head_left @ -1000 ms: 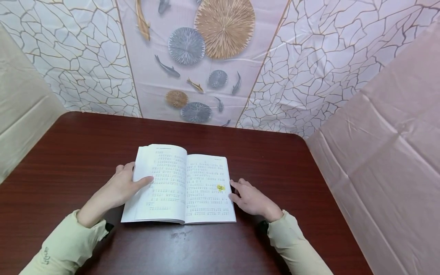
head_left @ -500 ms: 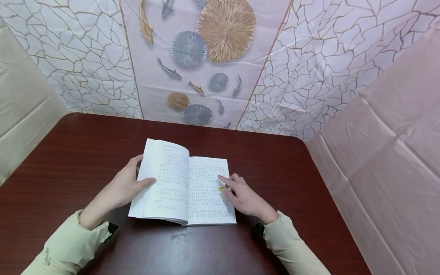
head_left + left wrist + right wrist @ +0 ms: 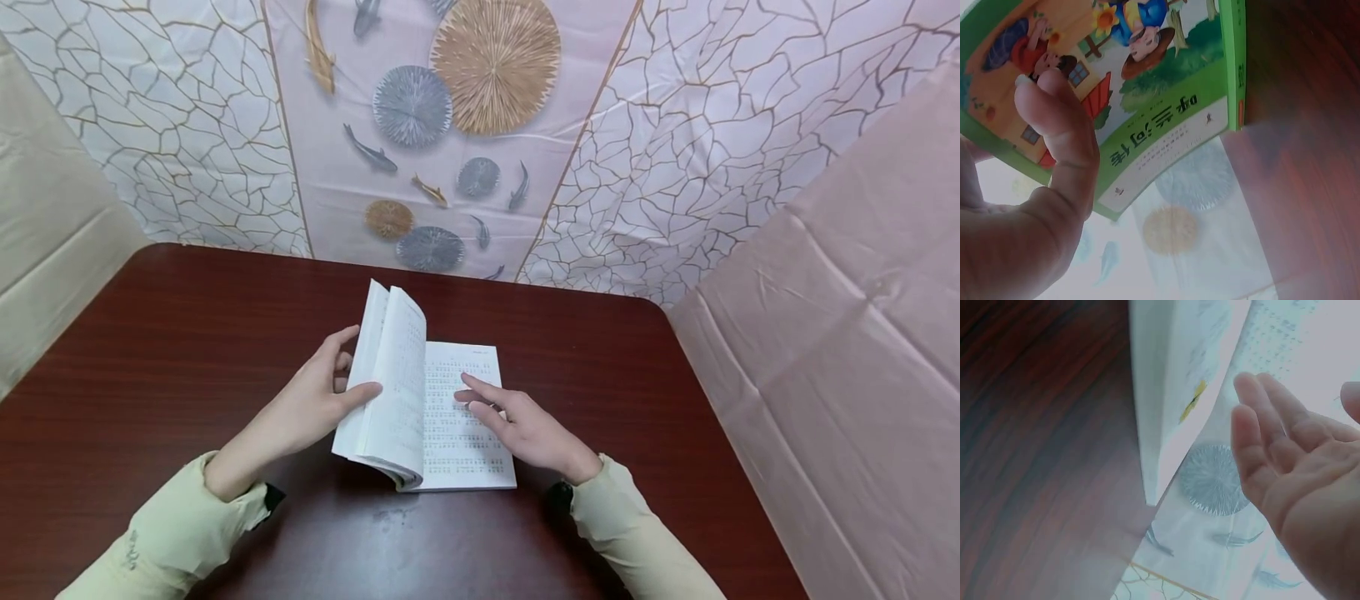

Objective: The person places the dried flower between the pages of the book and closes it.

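An open paperback book (image 3: pixel 465 458) lies on the table, its right half flat and its left half lifted and tilted toward the spine. My left hand (image 3: pixel 300 417) holds that lifted half, thumb on the page side, fingers behind the cover. In the left wrist view, the left hand's fingers (image 3: pixel 1060 131) press against the illustrated green cover (image 3: pixel 1160 94). Over the right page is my right hand (image 3: pixel 536 429), fingers extended; I cannot tell whether they touch the paper. A small yellow flower-like piece (image 3: pixel 1193 402) shows on the right page in the right wrist view; the hand hides it from the head view.
A dark reddish-brown wooden table (image 3: pixel 187 333) bears the book. Behind it hangs a patterned cloth (image 3: pixel 420 192) with fish and round motifs. A plain pinkish fabric wall (image 3: pixel 847 333) stands on the right, with a pale one (image 3: pixel 52 225) on the left.
My left hand has lifted the book's left half and swung it rightward toward the spine. My right hand has moved from the book's right edge leftward over the page, covering the yellow piece.
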### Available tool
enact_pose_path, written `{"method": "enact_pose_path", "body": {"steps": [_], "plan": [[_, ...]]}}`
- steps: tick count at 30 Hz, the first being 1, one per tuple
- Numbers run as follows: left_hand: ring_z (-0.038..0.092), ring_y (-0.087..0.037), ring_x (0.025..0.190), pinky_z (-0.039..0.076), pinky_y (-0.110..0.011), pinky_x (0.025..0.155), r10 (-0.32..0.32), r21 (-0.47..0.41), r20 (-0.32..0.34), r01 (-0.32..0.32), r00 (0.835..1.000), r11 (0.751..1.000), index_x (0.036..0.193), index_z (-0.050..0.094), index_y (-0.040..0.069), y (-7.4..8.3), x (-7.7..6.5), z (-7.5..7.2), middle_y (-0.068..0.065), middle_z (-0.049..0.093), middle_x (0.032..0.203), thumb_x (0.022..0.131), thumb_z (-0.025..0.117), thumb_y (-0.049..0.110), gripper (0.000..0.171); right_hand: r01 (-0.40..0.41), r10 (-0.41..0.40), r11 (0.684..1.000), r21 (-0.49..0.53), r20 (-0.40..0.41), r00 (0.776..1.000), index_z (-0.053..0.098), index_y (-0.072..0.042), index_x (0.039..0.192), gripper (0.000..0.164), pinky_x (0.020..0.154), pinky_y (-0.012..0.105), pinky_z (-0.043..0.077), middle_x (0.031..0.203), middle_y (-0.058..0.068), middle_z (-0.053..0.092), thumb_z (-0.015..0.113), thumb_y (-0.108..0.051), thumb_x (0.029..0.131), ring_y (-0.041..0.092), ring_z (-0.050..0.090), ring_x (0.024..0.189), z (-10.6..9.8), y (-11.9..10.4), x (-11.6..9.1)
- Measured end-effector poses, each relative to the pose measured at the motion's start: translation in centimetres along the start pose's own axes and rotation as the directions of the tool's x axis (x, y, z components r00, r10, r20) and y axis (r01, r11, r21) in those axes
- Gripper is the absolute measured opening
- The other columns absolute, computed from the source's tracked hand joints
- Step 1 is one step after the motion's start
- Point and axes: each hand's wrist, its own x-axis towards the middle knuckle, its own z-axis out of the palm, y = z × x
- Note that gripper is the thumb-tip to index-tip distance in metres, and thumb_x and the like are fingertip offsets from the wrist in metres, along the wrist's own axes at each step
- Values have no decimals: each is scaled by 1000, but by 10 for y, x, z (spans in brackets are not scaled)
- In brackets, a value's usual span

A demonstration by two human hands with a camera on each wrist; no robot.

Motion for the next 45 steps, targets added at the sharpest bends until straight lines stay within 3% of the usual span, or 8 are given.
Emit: {"method": "enact_pose_path", "body": {"steps": [8, 13, 23, 26, 30, 33, 38, 45], "plan": [[63, -31, 103, 57, -35, 71, 10, -56, 47, -7, 999, 998, 149, 19, -3, 1, 6, 12, -26, 52, 122, 94, 63, 6, 71, 53, -53, 993, 105, 5, 999, 45, -15, 146, 44, 101, 31, 42, 134, -3, 58, 38, -32, 107, 9, 57, 117, -2, -6, 3], [63, -28, 102, 57, -34, 72, 16, -69, 68, -11, 998, 998, 148, 22, -2, 0, 11, 20, -25, 54, 123, 97, 61, 13, 67, 7, -1, 983, 182, -34, 999, 51, -13, 142, 41, 101, 32, 42, 129, -7, 60, 38, -31, 107, 8, 53, 118, -2, -8, 2], [62, -32, 72, 54, -46, 62, -40, 98, 138, 27, 990, 995, 148, 32, 8, 8, 10, 32, -14, 58, 104, 103, 42, 44, 58, -21, 58, 955, 295, -116, 992, 58, -8, 132, 45, 88, 53, 49, 107, 5, 69, 38, -38, 106, 20, 64, 95, -6, -15, 0], [63, -26, 77, 53, -42, 67, -56, 182, 186, 22, 981, 983, 146, 38, 10, 7, 9, 33, -11, 62, 100, 102, 42, 49, 59, -44, 85, 947, 318, -115, 990, 63, -8, 127, 48, 89, 51, 49, 107, 6, 70, 35, -41, 106, 24, 66, 96, -8, -14, -1], [59, -19, 99, 50, -41, 83, -26, 291, 243, -48, 970, 956, 142, 47, 16, 3, 6, 37, -6, 59, 120, 100, 44, 51, 55, -93, 152, 931, 353, -141, 978, 63, -7, 127, 52, 89, 49, 50, 110, 8, 70, 35, -45, 105, 26, 66, 96, -11, -12, -3], [52, -17, 114, 44, -43, 93, -4, 356, 296, -107, 955, 928, 141, 50, 21, -2, 5, 42, -1, 50, 134, 99, 47, 52, 53, -120, 202, 916, 384, -181, 963, 62, -7, 129, 54, 87, 47, 51, 112, 8, 68, 37, -48, 104, 25, 65, 97, -12, -12, -4], [49, -21, 118, 42, -44, 97, 27, 457, 382, -214, 924, 864, 139, 56, 21, -10, 1, 54, -3, 50, 130, 98, 54, 47, 49, -142, 253, 906, 399, -240, 937, 64, -8, 122, 53, 84, 46, 51, 107, 9, 69, 40, -51, 102, 28, 64, 96, -13, -8, -5], [43, -29, 124, 41, -50, 94, 86, 631, 437, -374, 895, 679, 136, 59, 17, -19, -4, 65, -13, 45, 142, 94, 64, 37, 47, -212, 326, 907, 365, -286, 901, 63, -7, 122, 47, 81, 51, 52, 96, 9, 67, 51, -47, 99, 23, 61, 84, -14, 4, -5]]}}
